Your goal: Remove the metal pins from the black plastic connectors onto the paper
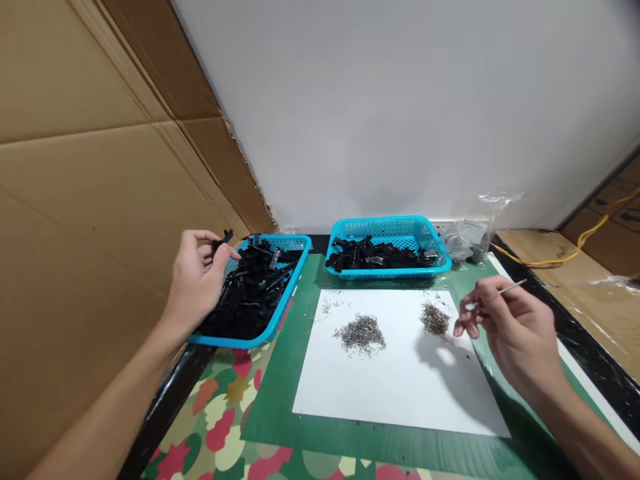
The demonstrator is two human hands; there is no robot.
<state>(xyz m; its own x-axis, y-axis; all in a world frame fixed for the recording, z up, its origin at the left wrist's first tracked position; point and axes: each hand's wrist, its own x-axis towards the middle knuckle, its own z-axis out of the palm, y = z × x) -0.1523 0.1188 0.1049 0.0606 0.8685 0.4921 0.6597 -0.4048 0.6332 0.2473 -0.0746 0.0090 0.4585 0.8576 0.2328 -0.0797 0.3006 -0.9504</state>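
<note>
Pinched in my left hand [203, 270] is a small black part [223, 240], held over the near-left blue basket [265, 341], which is full of black pieces. My right hand [510, 320] grips a thin metal tool [513, 287] above the right edge of a white sheet [390, 400]. On that sheet lie a larger pile of tiny metal pieces [361, 333] near the middle and a smaller, darker pile [435, 319] beside my right fingertips.
A second blue basket [390, 273] with black parts stands behind the sheet, by the wall. Clear plastic bags [467, 240] sit at its right. Cardboard [100, 200] rises on the left. A yellow cable [580, 247] crosses cardboard at right.
</note>
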